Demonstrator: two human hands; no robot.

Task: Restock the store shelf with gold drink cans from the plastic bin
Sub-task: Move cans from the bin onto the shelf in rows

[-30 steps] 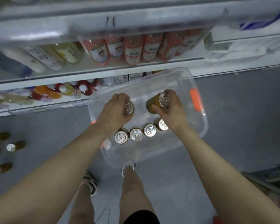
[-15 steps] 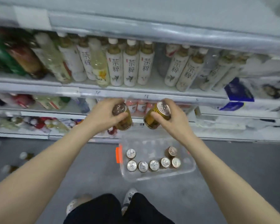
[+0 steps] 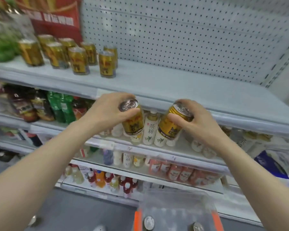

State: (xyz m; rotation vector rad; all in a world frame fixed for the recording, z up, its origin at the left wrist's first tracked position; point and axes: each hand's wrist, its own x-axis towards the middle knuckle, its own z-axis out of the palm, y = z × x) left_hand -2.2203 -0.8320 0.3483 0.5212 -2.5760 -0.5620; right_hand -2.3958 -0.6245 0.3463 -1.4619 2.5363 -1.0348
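Note:
My left hand point(image 3: 107, 112) grips a gold drink can point(image 3: 133, 121) by its top, held upright just below the front edge of the top shelf point(image 3: 157, 84). My right hand point(image 3: 195, 120) holds a second gold can point(image 3: 172, 125), tilted to the left. Several gold cans point(image 3: 78, 60) stand in a group at the left of that top shelf, the nearest being one at its right end point(image 3: 107, 65). The clear plastic bin point(image 3: 177, 207) with orange handles lies on the floor at the bottom edge, with can tops point(image 3: 148, 221) visible inside.
A white pegboard back panel point(image 3: 190, 39) rises behind the top shelf. Green bottles point(image 3: 0, 39) and a red sign point(image 3: 55, 17) sit at the upper left. Lower shelves hold white tea bottles point(image 3: 149, 129), dark bottles point(image 3: 23, 105) and red drinks point(image 3: 127, 184). Grey floor point(image 3: 73, 212) lies below.
Both hands have lifted their cans from the bin up to the level of the top shelf. The view has tilted upward, so the top shelf and its cans now show.

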